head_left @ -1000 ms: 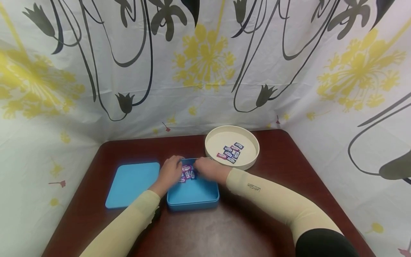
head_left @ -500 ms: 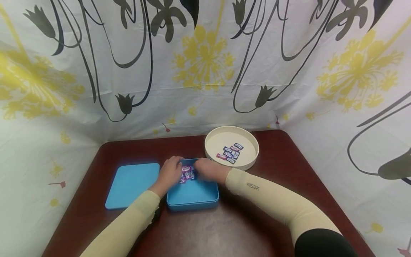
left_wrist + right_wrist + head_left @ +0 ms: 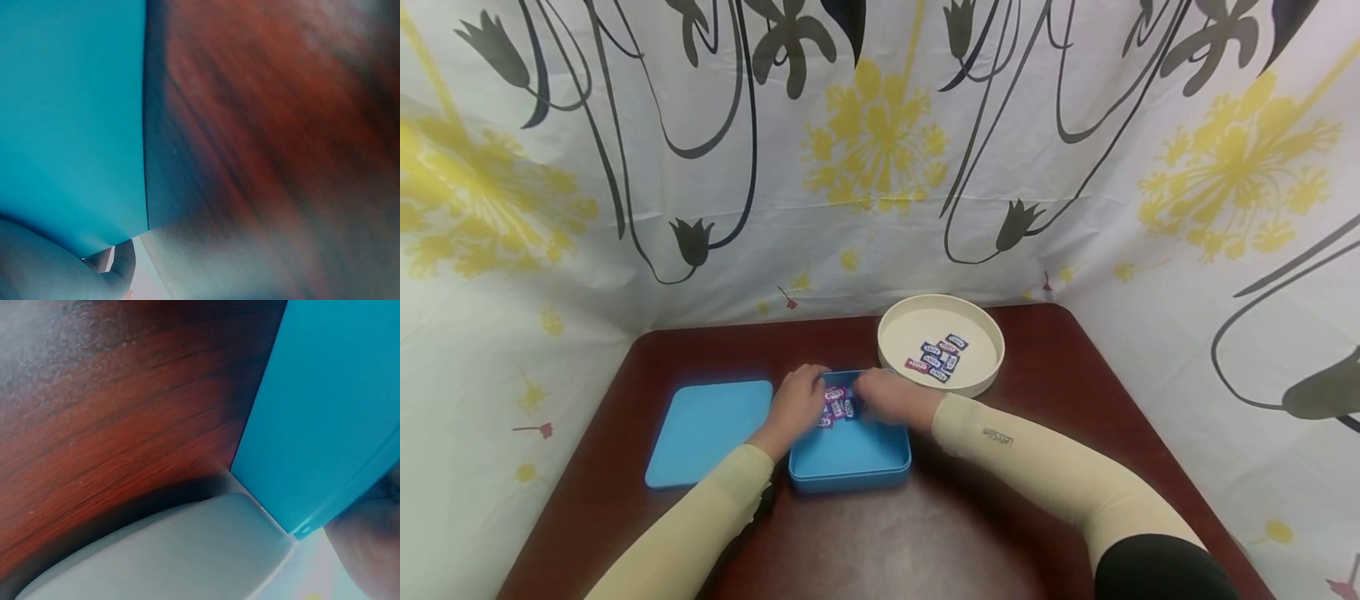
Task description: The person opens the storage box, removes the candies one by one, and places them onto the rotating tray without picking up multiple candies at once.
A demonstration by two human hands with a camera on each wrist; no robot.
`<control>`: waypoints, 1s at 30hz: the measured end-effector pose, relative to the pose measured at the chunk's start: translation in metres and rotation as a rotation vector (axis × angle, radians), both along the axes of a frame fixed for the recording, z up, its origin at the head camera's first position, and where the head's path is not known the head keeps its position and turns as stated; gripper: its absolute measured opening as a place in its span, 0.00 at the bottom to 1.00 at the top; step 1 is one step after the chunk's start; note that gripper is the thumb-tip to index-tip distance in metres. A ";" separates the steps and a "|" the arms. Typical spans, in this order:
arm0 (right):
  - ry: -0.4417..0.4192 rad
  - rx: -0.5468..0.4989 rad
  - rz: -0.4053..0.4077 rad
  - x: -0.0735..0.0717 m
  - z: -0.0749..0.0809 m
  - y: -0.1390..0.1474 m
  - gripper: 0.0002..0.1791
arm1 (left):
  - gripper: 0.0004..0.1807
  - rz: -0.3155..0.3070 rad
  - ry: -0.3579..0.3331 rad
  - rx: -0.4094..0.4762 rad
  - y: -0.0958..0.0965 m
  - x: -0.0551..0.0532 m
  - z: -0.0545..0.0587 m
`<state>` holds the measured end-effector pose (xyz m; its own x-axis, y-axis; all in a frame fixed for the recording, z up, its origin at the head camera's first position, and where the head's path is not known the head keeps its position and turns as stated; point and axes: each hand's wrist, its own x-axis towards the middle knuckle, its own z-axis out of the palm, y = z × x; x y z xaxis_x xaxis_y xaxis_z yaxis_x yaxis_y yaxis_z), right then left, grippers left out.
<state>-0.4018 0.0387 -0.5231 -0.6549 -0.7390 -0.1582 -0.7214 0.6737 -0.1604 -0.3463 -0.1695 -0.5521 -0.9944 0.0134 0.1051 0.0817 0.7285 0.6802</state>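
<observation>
In the head view a blue square box (image 3: pixel 850 454) stands between both hands. Several small pink and navy printed packets (image 3: pixel 837 404) lie in its far left part. My left hand (image 3: pixel 797 408) grips the box's left wall near the far corner. My right hand (image 3: pixel 887 396) reaches over the far right rim, its fingers down among the packets. Whether those fingers pinch a packet is hidden. In the left wrist view part of the left hand (image 3: pixel 44 269) is beside the blue wall. The right wrist view shows part of the right hand (image 3: pixel 369 544) by the box edge.
A cream round tray (image 3: pixel 902 321) holding several similar packets (image 3: pixel 938 358) stands at the back right, close to the box. On the left lies a flat blue lid (image 3: pixel 707 433). Beneath everything is a dark red wooden table (image 3: pixel 850 542), with a patterned curtain (image 3: pixel 737 208) around it.
The right forearm has shifted very slightly to the right. Otherwise the hands, box, lid, tray and packets look the same.
</observation>
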 end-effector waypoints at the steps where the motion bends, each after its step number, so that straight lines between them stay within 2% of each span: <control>1: 0.001 -0.011 -0.004 0.000 0.001 0.000 0.12 | 0.20 0.001 0.001 -0.002 0.000 0.000 0.000; 12: 0.075 -0.077 0.012 0.000 0.020 0.000 0.08 | 0.20 0.007 0.004 -0.009 0.000 -0.001 -0.002; 30: 0.047 -0.125 -0.040 0.006 0.043 -0.001 0.14 | 0.21 0.004 -0.001 -0.007 0.000 -0.001 -0.002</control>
<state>-0.3957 0.0379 -0.4806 -0.6886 -0.7243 -0.0350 -0.7032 0.6787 -0.2119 -0.3470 -0.1694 -0.5541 -0.9945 0.0097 0.1040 0.0778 0.7333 0.6755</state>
